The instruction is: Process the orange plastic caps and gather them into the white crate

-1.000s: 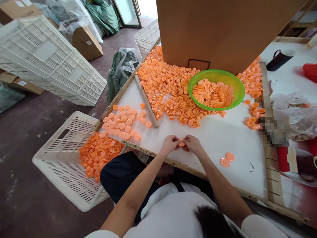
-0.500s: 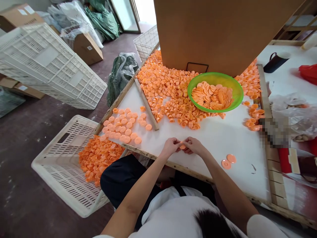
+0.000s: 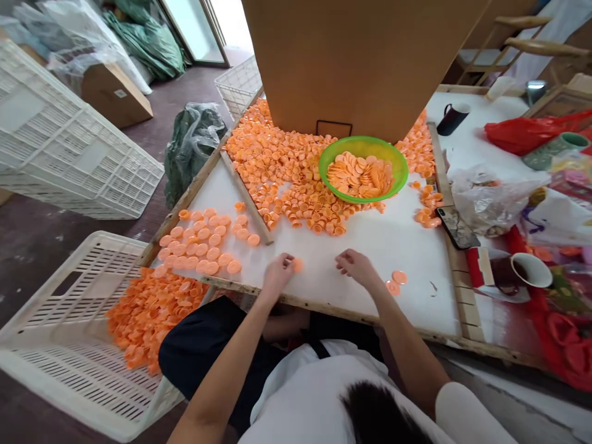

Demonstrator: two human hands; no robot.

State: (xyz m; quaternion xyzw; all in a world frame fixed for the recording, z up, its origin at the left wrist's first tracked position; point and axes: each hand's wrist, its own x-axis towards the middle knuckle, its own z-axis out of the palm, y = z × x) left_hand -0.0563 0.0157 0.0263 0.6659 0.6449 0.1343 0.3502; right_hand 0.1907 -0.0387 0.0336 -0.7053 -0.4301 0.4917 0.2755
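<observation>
Over the near edge of the white table, my left hand (image 3: 278, 273) pinches a round orange plastic lid (image 3: 298, 265) at its fingertips. My right hand (image 3: 355, 266) is apart from it, loosely curled with fingers spread and nothing seen in them. Two orange discs (image 3: 399, 277) lie to the right of that hand. On the left part of the table, several finished-looking orange lids (image 3: 201, 249) are spread out flat. A green bowl (image 3: 401, 180) holds a heap of flat orange discs (image 3: 356, 175). Small orange caps (image 3: 296, 166) are piled beside and behind the bowl.
A wooden strip (image 3: 247, 200) borders the cap pile. Behind stands a large cardboard box (image 3: 351, 68). A white crate (image 3: 69, 376) with orange pieces is at lower left, stacked crates (image 3: 78, 148) above it. A phone (image 3: 457, 227) and a cup (image 3: 531, 271) are at right.
My hands have come apart from around one lid. The left has moved left with the lid, and the right no longer touches it. The whole view has turned toward the right.
</observation>
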